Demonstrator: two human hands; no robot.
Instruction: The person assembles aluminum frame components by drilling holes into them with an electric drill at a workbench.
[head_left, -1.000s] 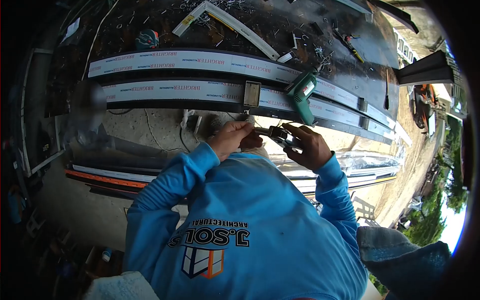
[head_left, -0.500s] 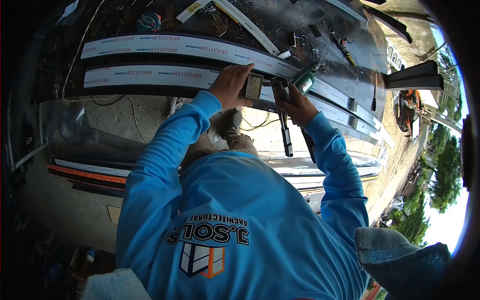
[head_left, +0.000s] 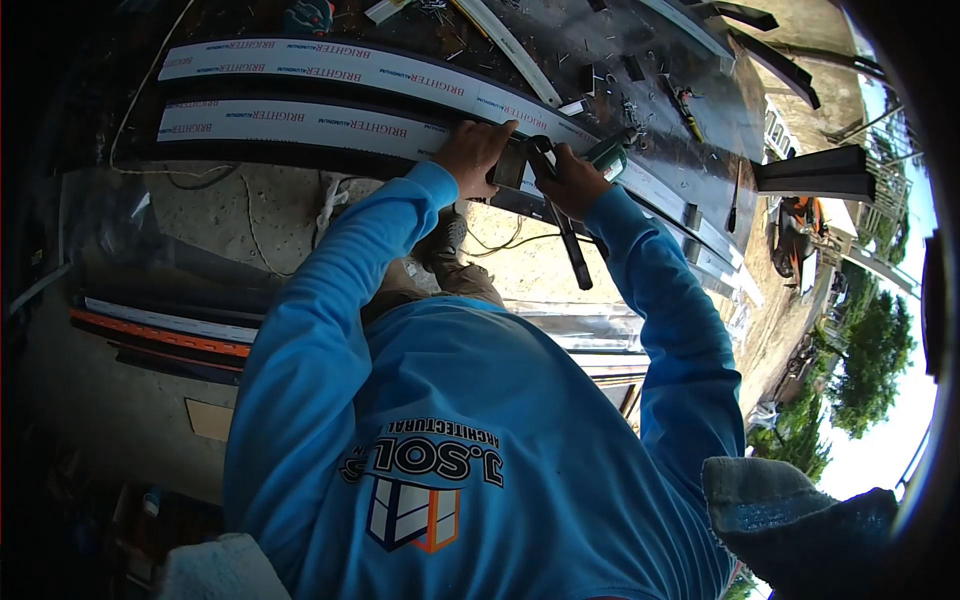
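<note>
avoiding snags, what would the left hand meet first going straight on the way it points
Probably the far white strip, just past the left hand; height is unclear, so it might pass over.

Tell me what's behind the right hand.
Behind the right hand, part of a green drill shows, close to a long printed strip. The hand covers the rest of the drill, and anything else directly behind it can't be seen.

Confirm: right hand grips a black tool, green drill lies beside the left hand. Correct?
Wrong side: the head view shows the green drill beside the right hand, not the left hand. The right hand does grip a black tool.
</note>
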